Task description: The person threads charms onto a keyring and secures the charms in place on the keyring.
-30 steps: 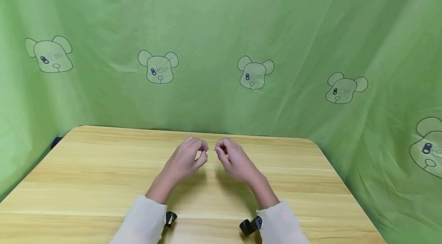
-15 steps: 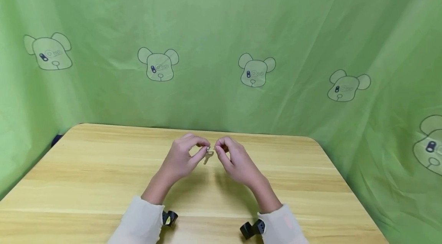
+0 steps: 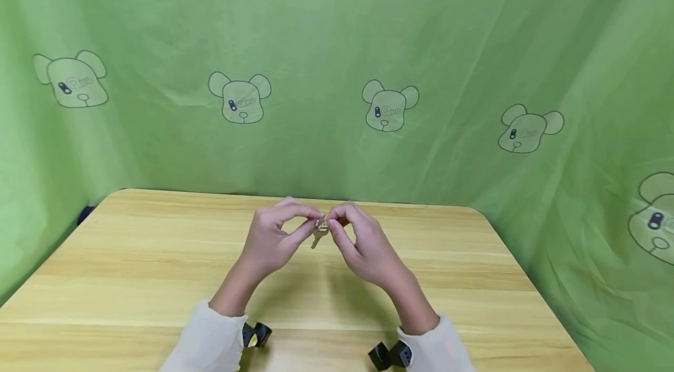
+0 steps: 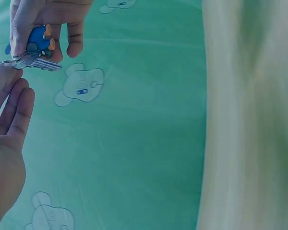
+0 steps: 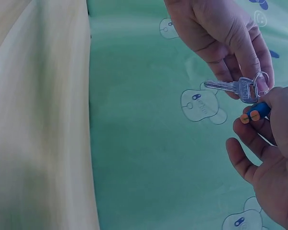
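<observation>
Over the table, my left hand [image 3: 271, 240] pinches a metal key ring [image 5: 263, 78] between thumb and forefinger. A silvery key [image 5: 225, 86] hangs from the ring, pointing down and toward me in the head view. My right hand [image 3: 368, 246] holds a small blue figure with orange feet [image 5: 259, 110], its fingertips close beside the ring. This figure is hidden by the fingers in the head view but shows in the left wrist view. The fingertips of both hands almost meet. Whether the ring and figure are linked, I cannot tell.
A light wooden table [image 3: 131, 267] with rounded far corners lies under both hands. Green cloth [image 3: 316, 27] printed with bear heads hangs behind it and along the sides. A black wrist camera [image 3: 257, 335] sits at the left cuff, another black camera [image 3: 389, 355] at the right.
The key, barely visible at first, came into view hanging below my left fingers. My left hand moved slightly toward the right hand, bringing the key ring up to the right fingertips.
</observation>
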A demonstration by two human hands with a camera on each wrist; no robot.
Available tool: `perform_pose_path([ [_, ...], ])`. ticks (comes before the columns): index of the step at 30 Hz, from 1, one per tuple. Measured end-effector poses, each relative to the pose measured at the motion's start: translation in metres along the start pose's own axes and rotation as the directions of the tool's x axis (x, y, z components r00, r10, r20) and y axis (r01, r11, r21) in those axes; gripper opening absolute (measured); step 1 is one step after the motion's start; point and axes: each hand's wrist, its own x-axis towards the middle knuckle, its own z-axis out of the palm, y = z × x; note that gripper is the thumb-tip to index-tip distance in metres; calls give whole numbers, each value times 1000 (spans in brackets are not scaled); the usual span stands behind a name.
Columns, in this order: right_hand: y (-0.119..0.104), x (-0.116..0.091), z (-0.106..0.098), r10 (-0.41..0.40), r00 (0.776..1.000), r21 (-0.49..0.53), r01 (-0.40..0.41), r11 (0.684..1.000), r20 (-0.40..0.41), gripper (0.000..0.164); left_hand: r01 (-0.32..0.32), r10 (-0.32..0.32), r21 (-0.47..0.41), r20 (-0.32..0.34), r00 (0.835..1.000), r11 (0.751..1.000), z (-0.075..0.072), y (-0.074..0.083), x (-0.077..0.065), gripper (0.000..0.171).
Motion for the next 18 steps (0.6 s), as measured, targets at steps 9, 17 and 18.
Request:
perform_pose_path([
  [9, -8, 1, -5, -121, 991, -5, 121, 993, -50, 7, -95, 95, -28, -14, 995, 995, -5, 12, 9, 22],
  [17, -19, 4, -9, -164, 984, 10, 165, 986, -72, 15, -232, 233, 26, -11, 972, 972, -12, 21, 17, 18],
  [18, -20, 4, -9, -173, 982, 10, 174, 985, -76, 15, -243, 243, 24, -10, 970, 970, -13, 22, 17, 16],
])
